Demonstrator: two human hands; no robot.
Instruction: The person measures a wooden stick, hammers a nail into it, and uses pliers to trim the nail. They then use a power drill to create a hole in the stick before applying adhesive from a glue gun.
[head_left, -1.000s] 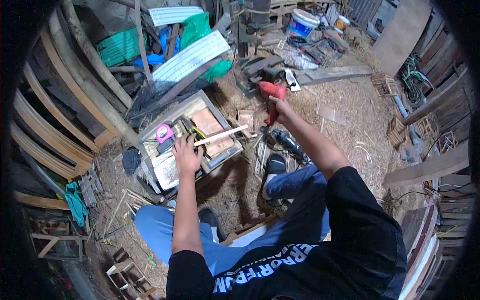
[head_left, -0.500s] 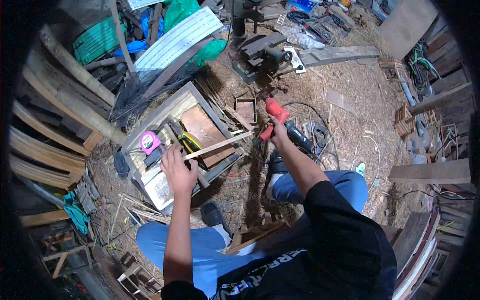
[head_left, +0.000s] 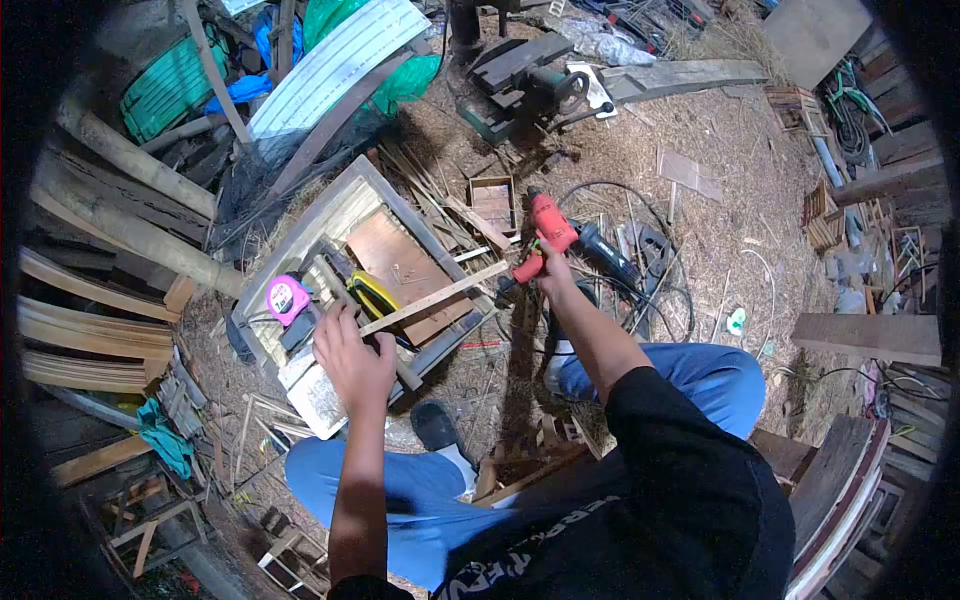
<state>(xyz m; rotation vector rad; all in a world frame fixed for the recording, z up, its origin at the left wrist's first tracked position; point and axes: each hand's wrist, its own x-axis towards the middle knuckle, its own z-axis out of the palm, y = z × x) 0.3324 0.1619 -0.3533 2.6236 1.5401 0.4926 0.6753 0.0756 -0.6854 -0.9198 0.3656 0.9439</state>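
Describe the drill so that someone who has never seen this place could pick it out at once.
Find the pale-framed low bench in the middle of the straw-strewn floor. Just off its right-hand corner, the person's right hand grips the drill. It is the only bright red tool there; the power tool lying beside it is dark.

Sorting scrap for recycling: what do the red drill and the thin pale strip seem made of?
The red pistol-shaped drill in the right hand: likely moulded plastic casing, smooth, evenly coloured. The thin pale strip in the left hand: apparently bare wood, matt, straight-edged.
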